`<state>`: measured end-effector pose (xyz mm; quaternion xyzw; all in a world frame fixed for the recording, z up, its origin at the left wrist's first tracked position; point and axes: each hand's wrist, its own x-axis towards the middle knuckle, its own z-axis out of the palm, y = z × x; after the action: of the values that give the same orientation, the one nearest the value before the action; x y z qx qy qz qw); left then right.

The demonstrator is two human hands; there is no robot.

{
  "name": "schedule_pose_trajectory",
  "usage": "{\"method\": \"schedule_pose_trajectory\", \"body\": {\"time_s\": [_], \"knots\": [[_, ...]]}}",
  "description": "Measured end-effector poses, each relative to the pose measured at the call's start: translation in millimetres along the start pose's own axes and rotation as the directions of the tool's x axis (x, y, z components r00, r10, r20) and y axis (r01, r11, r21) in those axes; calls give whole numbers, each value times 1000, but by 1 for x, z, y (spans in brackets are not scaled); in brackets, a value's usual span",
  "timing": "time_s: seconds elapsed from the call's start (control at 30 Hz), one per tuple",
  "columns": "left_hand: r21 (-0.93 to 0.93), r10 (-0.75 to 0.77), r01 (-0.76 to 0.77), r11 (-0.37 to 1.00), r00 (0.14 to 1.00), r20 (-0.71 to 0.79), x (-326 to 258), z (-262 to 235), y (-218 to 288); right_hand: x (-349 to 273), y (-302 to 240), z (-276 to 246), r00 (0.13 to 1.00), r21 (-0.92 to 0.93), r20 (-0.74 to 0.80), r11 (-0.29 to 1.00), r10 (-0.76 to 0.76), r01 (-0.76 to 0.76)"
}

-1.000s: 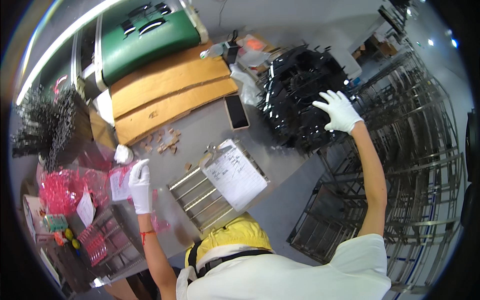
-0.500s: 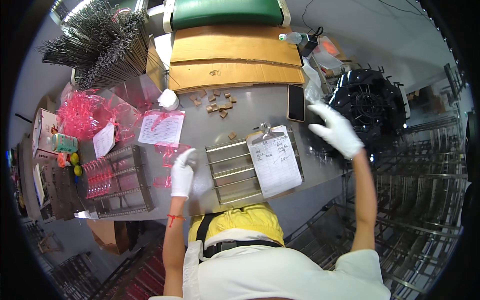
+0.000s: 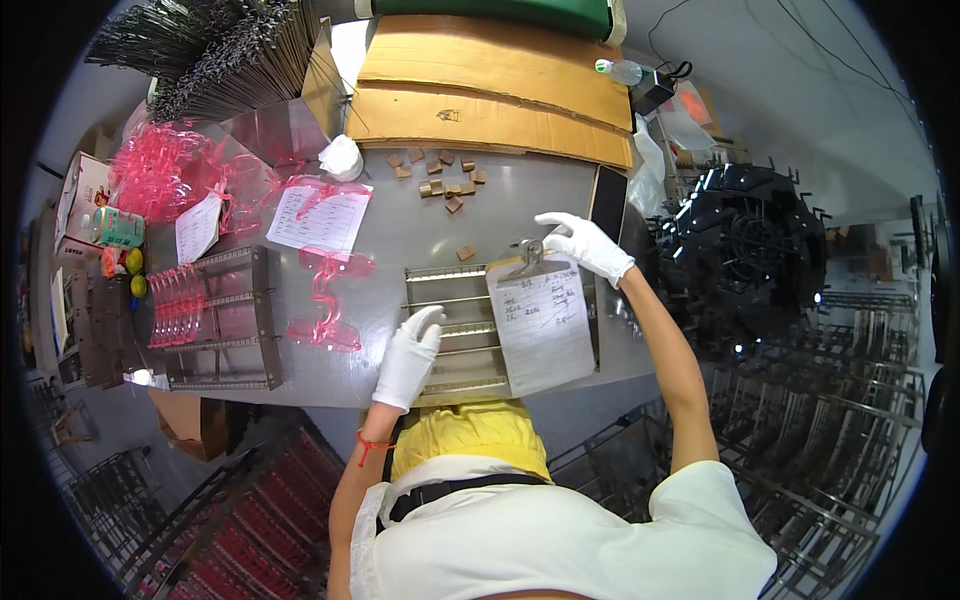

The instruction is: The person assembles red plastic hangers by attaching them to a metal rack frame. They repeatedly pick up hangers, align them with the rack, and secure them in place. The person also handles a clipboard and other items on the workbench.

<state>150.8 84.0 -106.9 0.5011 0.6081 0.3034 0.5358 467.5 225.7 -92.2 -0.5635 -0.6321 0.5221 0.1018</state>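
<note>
My right hand (image 3: 588,248), in a white glove, is open, its fingers reaching left over the top of a clipboard (image 3: 548,345) by the metal clip (image 3: 532,258). A handwritten sheet lies on the clipboard, which rests across the right part of a metal slotted rack (image 3: 456,339). My left hand (image 3: 408,360), also gloved in white, is at the rack's left edge with its fingers loosely bent and apart, holding nothing visible. To its left on the table lie translucent pink plastic pieces (image 3: 326,305).
A second rack (image 3: 228,318) holding pink pieces stands left, near a pink pile (image 3: 165,175). Small brown blocks (image 3: 440,185) lie toward the cardboard (image 3: 480,110). A phone (image 3: 608,205) is beyond my right hand; glossy black parts (image 3: 745,250) stand right. A printed sheet (image 3: 320,215) lies left.
My right hand has moved left from beside the black parts to the clipboard's clip. My left hand has gone from the pink pieces rightward to the rack's edge. The view has shifted slightly.
</note>
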Motion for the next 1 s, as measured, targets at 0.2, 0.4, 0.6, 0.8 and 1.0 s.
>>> {"method": "schedule_pose_trajectory", "body": {"time_s": [0.2,0.4,0.6,0.8,1.0], "knots": [[-191,-106,144,971,975,196,22,52,3,6,-19,19,957,-545,134,787,-259,289],[-332,-200,275,902,949,243,29,48,35,23,-14,8,978,179,87,969,-189,171],[38,596,-623,782,728,-339,-3,-14,164,51,-56,-1,924,-31,-43,925,-381,380],[259,993,-960,111,94,-76,-43,-13,269,63,-60,29,962,123,71,959,-264,254],[230,997,-971,69,76,23,-55,-20,266,52,-41,33,981,-13,122,988,-152,155]]}}
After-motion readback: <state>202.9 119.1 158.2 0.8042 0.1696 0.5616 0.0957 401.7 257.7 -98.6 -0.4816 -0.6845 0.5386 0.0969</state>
